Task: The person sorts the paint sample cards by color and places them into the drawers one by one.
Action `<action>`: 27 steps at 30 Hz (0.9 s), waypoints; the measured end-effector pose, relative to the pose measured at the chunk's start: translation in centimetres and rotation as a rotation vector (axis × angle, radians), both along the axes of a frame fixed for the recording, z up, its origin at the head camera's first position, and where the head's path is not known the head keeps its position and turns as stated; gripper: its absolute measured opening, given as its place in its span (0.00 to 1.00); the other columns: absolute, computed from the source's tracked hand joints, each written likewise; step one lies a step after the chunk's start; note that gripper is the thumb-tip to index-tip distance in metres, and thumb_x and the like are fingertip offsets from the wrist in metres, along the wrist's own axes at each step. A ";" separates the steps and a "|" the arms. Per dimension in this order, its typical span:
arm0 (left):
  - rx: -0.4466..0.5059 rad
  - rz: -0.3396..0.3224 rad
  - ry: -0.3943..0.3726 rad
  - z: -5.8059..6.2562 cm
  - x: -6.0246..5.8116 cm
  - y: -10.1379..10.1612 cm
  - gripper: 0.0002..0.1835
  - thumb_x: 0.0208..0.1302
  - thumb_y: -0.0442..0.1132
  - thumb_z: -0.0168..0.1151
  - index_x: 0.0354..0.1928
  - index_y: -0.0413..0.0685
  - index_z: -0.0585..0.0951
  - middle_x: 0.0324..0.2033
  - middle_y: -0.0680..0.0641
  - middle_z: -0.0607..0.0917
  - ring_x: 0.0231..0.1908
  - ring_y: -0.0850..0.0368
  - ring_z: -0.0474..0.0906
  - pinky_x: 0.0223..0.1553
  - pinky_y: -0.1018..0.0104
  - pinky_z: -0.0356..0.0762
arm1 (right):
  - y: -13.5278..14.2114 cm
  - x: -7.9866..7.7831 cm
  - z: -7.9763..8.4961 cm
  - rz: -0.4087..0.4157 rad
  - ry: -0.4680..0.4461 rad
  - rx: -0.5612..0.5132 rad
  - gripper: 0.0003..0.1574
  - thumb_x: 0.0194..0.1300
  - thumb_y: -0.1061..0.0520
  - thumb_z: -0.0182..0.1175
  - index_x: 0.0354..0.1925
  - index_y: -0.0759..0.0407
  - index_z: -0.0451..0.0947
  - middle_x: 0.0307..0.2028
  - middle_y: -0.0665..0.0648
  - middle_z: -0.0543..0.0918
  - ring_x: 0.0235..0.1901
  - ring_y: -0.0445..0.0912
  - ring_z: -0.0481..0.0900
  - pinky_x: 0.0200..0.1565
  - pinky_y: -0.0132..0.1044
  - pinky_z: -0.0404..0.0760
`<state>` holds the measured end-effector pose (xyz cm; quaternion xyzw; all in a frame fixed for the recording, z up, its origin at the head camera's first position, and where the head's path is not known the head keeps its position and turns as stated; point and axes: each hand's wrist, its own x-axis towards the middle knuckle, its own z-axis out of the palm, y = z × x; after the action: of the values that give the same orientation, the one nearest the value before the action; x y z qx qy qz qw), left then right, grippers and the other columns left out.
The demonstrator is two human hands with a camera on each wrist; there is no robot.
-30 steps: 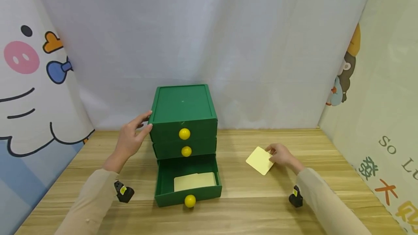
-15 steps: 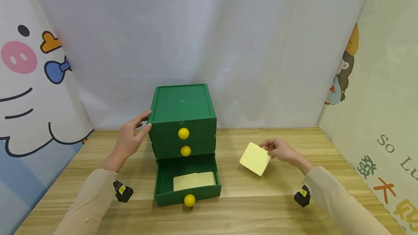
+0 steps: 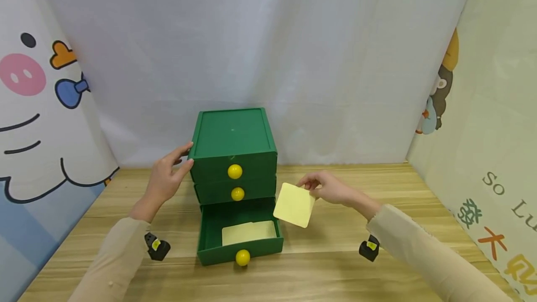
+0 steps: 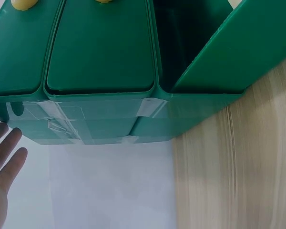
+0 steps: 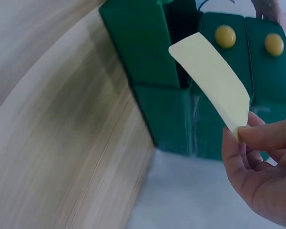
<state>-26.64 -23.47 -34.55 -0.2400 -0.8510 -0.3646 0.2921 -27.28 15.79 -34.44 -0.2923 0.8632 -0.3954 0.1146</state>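
A green three-drawer cabinet with round yellow knobs stands on the table, its bottom drawer pulled out. Pale yellow cards lie flat inside that drawer. My right hand pinches a square, round-cornered yellow card by its edge between thumb and fingers. Tilted, the card overlaps the drawer's right wall in the head view; in the right wrist view the held card bends slightly. My left hand rests its straight fingertips against the cabinet's upper left side, thumb near the front corner.
The wooden table extends around the cabinet. Behind it hangs a white curtain. Printed cloths with cartoon figures border both sides. Clear tape runs along the cabinet's side in the left wrist view.
The right hand has lifted the yellow card off the table and carried it left to the open drawer's right side. The left hand has stayed at the cabinet.
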 end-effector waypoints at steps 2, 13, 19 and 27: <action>0.002 0.000 0.001 0.0 0.0 0.0 0.22 0.65 0.34 0.52 0.60 0.36 0.69 0.53 0.33 0.75 0.49 0.39 0.72 0.48 0.44 0.72 | -1.2 0.1 0.0 0.032 0.023 -0.007 0.20 0.56 0.77 0.48 0.46 0.71 0.76 0.34 0.59 0.76 0.33 0.46 0.71 0.30 0.35 0.79; -0.008 0.008 0.014 -0.1 0.0 -0.1 0.22 0.64 0.33 0.53 0.60 0.36 0.69 0.54 0.34 0.74 0.48 0.38 0.74 0.48 0.45 0.73 | -7.0 1.0 -0.8 0.095 0.162 -0.069 0.19 0.53 0.79 0.49 0.42 0.72 0.78 0.32 0.61 0.78 0.33 0.51 0.75 0.35 0.35 0.78; -0.006 0.002 0.034 0.0 0.0 0.0 0.21 0.65 0.34 0.52 0.59 0.35 0.70 0.53 0.33 0.74 0.47 0.38 0.74 0.46 0.45 0.73 | -9.0 1.5 -2.0 0.090 0.168 -0.077 0.21 0.52 0.79 0.48 0.42 0.70 0.79 0.32 0.59 0.76 0.31 0.46 0.73 0.34 0.28 0.75; -0.003 0.000 0.032 0.0 0.0 -0.1 0.21 0.64 0.33 0.53 0.59 0.35 0.70 0.53 0.34 0.74 0.49 0.38 0.74 0.46 0.45 0.74 | -11.4 2.0 -4.2 0.056 0.122 -0.068 0.20 0.54 0.79 0.48 0.42 0.67 0.79 0.34 0.57 0.76 0.33 0.46 0.73 0.35 0.29 0.75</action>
<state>-26.68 -23.55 -34.57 -0.2464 -0.8467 -0.3594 0.3053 -25.30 4.39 -38.64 -0.3437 0.8461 -0.4025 0.0628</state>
